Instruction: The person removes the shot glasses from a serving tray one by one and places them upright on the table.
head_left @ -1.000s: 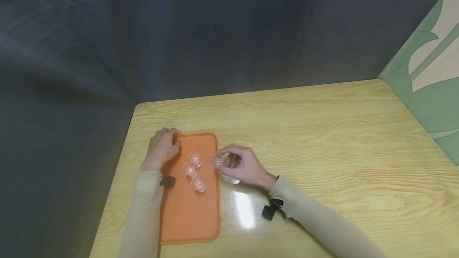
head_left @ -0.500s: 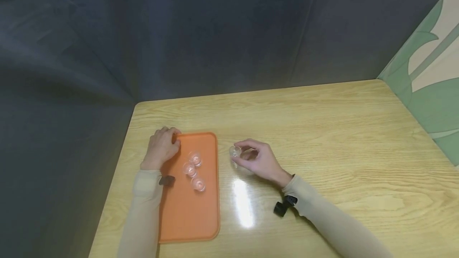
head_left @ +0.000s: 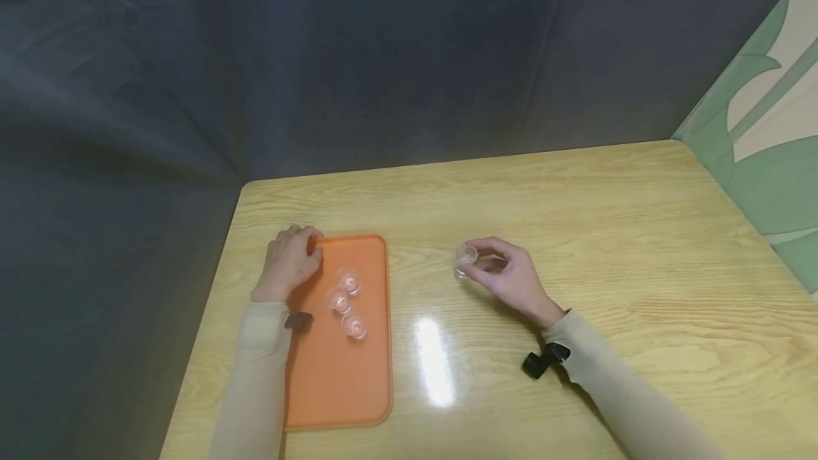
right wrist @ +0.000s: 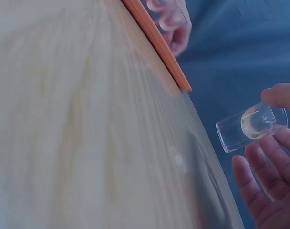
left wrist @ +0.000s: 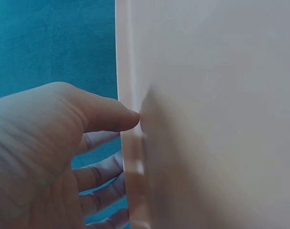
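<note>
My left hand [head_left: 285,266] holds the left rim of an orange tray [head_left: 339,389] near its far corner. In the left wrist view the thumb lies on the rim, with the other fingers along its outer side. Three small clear shot glasses [head_left: 339,302] stand close together on the tray. Right of the tray, my right hand [head_left: 511,277] pinches another clear shot glass [right wrist: 252,126] between thumb and fingers. That glass has a thick base and is tilted in the right wrist view.
The light wooden table [head_left: 575,218] stretches far to the right of the tray. Dark cloth [head_left: 409,62] hangs behind and at the left, and a green and beige patterned cloth [head_left: 780,190] borders the right side.
My right hand has carried its shot glass from the tray's right edge rightward over the table. The left hand, the tray and the three glasses on it have stayed in place.
</note>
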`<state>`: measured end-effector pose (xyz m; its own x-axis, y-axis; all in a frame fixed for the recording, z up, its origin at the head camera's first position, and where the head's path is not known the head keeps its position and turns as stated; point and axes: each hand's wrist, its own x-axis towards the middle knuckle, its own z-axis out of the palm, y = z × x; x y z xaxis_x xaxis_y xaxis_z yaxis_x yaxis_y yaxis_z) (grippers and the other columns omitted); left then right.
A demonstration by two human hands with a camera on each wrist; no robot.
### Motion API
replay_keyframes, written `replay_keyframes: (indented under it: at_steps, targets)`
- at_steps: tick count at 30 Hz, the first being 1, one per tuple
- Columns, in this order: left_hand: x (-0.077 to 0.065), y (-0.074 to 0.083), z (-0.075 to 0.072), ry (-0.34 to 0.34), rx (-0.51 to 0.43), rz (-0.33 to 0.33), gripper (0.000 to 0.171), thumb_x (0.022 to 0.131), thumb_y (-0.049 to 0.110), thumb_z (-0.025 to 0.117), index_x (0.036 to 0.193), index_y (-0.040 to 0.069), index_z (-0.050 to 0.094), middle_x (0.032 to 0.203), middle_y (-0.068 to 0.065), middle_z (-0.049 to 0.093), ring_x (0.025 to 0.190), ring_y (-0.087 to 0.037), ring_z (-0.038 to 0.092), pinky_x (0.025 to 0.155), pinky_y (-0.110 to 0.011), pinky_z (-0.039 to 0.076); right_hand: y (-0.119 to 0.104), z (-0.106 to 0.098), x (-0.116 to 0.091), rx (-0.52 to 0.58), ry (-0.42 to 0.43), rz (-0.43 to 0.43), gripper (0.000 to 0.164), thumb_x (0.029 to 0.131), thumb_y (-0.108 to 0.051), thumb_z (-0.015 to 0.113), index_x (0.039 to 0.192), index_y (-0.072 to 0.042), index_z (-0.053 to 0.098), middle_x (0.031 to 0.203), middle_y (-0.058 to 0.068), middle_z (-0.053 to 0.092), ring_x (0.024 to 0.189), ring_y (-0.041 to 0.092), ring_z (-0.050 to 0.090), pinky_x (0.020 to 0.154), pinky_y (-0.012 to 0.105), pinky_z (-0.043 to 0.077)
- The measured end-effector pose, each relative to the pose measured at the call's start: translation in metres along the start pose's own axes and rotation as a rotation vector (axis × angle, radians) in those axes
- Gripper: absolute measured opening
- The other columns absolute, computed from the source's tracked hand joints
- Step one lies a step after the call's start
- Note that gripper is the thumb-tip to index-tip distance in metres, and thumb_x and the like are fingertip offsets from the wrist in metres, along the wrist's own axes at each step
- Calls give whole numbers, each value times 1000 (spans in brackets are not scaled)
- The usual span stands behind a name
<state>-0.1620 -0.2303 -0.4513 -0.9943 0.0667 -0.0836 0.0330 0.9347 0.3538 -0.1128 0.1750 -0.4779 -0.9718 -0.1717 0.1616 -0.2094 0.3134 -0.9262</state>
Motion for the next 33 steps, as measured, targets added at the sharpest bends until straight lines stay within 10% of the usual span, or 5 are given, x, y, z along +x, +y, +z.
replay_keyframes:
  at_steps: [9, 20, 33]
  targets:
    - [0, -4, 0, 11, 1, 4, 35, 103, 19, 60, 134, 4, 66, 128, -24, 65, 120, -46, 58, 108, -63, 42, 14, -37, -8, -59, 96, 41, 38, 92, -13, 84, 128, -3, 73, 119, 16, 75, 89, 4, 73, 80, 17, 60]
    - [2, -4, 1, 15, 13, 14, 35, 102, 19, 61, 134, 5, 67, 128, -23, 66, 122, -46, 58, 108, -63, 43, 26, -81, -22, -89, 216, 62, 39, 94, -14, 82, 129, 0, 72, 109, -22, 71, 97, -6, 69, 82, 11, 57]
    - [1, -3, 1, 6, 10, 13, 35, 103, 19, 60, 135, 5, 66, 132, -24, 64, 125, -46, 57, 111, -62, 41, 35, -125, -30, -138, 294, 82, 44, 95, -15, 81, 133, 4, 68, 111, -26, 70, 99, -10, 67, 82, 7, 54]
